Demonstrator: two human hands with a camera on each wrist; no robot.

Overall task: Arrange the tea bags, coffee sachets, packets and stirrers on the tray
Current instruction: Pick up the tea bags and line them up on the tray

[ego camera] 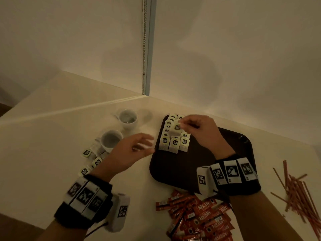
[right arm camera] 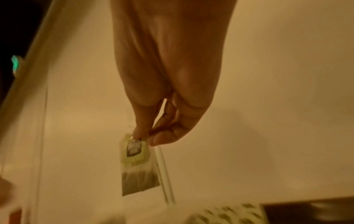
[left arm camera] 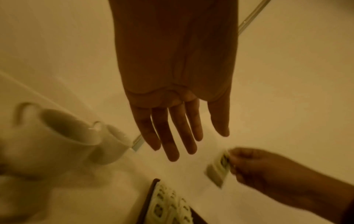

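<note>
Paper tea bag (right arm camera: 137, 165) dangled from my right hand (ego camera: 199, 131), pinched by its tag over the rows of tea bags (ego camera: 173, 136) at the far left corner of the dark tray (ego camera: 217, 145). My left hand (ego camera: 132, 150) hovered spread and empty beside the tray. Set down carelessly, the swinging bag could have knocked the overlapped rows askew; loose bags (ego camera: 92, 160) waited by the cups (ego camera: 111, 140).

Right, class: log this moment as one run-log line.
right hand: pinches tea bag above tray | left hand: open, empty | sachets, stirrers: off tray
</note>
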